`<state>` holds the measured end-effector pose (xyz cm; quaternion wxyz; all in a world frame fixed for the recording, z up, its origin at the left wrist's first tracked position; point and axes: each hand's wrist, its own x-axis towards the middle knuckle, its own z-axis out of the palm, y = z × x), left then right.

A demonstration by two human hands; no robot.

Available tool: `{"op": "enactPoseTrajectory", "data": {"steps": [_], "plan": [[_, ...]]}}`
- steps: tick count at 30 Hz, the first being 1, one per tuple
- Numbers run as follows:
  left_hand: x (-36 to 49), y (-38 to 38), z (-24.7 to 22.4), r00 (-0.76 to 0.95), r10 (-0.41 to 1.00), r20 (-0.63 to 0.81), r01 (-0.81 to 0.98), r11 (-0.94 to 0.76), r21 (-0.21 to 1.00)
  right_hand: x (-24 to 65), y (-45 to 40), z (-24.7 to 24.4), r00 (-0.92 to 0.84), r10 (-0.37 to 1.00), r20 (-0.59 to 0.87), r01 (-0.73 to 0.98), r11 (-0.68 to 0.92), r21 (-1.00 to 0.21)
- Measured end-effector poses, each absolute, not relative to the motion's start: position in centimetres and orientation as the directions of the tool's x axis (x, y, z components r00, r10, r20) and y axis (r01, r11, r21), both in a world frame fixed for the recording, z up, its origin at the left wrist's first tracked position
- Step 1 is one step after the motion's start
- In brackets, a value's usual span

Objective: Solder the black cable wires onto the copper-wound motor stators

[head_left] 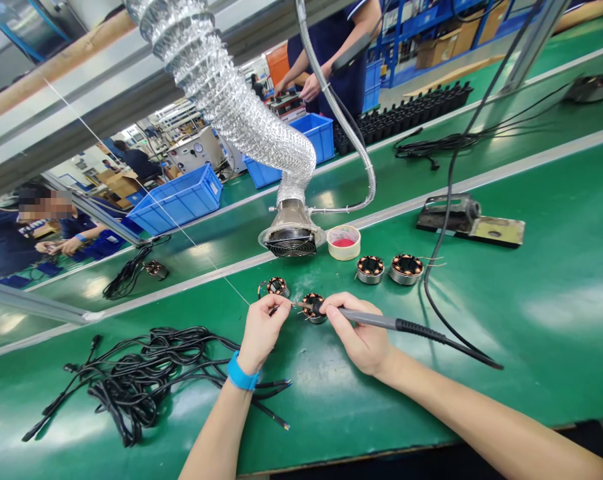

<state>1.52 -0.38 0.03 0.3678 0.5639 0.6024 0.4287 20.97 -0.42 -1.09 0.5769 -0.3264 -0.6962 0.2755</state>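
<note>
My right hand [360, 339] grips the grey handle of a soldering iron [374, 319], its tip pointing left. Thumb and fingers of my left hand [262, 328], with a blue wristband [241, 373], are pinched on a thin solder wire [201, 245] that runs down from the upper left. Tip and pinched fingers meet by a motor stator [311, 309] with copper windings, partly covered by my right fingers. Just behind my left hand sits another stator [277, 287]. Two more, a stator [370, 269] and a larger-looking stator [406, 268], stand to the right.
A fume extractor nozzle [291, 230] hangs behind my hands, beside a tape roll [344, 242] with red inside. Black power cords [151, 373] lie in a heap at left. An iron stand [469, 220] is at right. Blue bins [181, 200] and co-workers are beyond.
</note>
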Motion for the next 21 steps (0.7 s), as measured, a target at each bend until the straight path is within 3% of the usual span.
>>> {"op": "enactPoseTrajectory", "data": {"steps": [6,21], "plan": [[1.45,-0.34,-0.07,-0.103,0.993,0.048,0.370,-0.006,0.929,21.06,-0.38,-1.16,-0.049,0.819,0.571,0.088,0.573,-0.815],[1.37,-0.42,-0.08,-0.094,0.995,0.045,0.384,-0.006,0.923,21.01,-0.38,-0.91,-0.132,0.760,0.637,0.142,0.650,-0.746]]}}
